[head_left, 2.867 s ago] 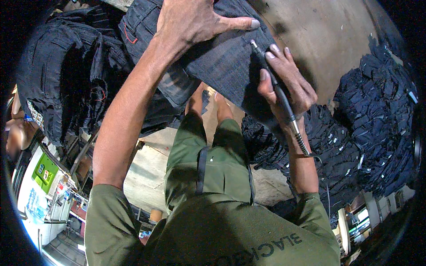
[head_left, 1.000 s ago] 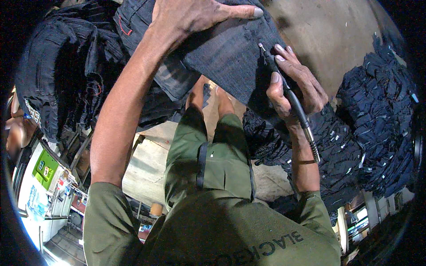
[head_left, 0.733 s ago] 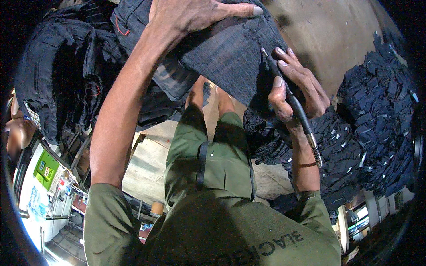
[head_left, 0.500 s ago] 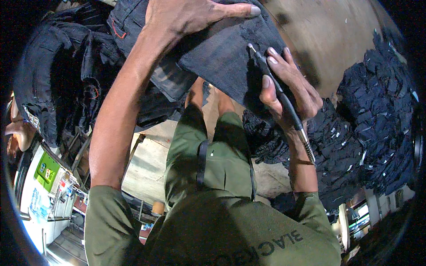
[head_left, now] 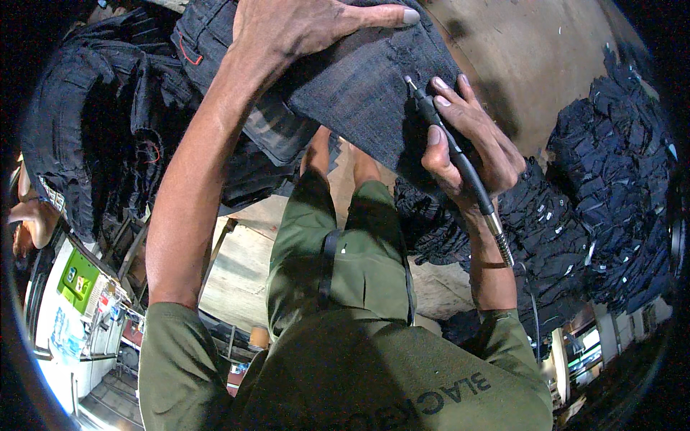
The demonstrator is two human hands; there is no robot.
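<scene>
Dark denim trousers (head_left: 352, 93) lie beneath both hands at the top, with a small frayed patch near the edge. Across their upper part rests my left hand (head_left: 295, 27), thumb stretched out to the right over the cloth; its other fingers are largely cut off by the upper edge. In my right hand (head_left: 478, 133) is a slim black pen-shaped rotary grinder (head_left: 460, 154), held between thumb and fingers. Its small metal tip points up and left, just below the frayed patch; whether it touches the cloth I cannot tell. A coiled spring sleeve and thin cable trail from its back end.
A pile of dark garments (head_left: 90, 115) hangs at the left. To the right lies a large heap of dark garments (head_left: 611, 179) with small white tags. A brown board (head_left: 532, 50) spans the upper right. Another person's arm (head_left: 36, 215) shows at the far left.
The grinder's tip has shifted slightly down and right, away from the frayed patch. More of its cable shows by my right forearm. My left hand stays nearly in place.
</scene>
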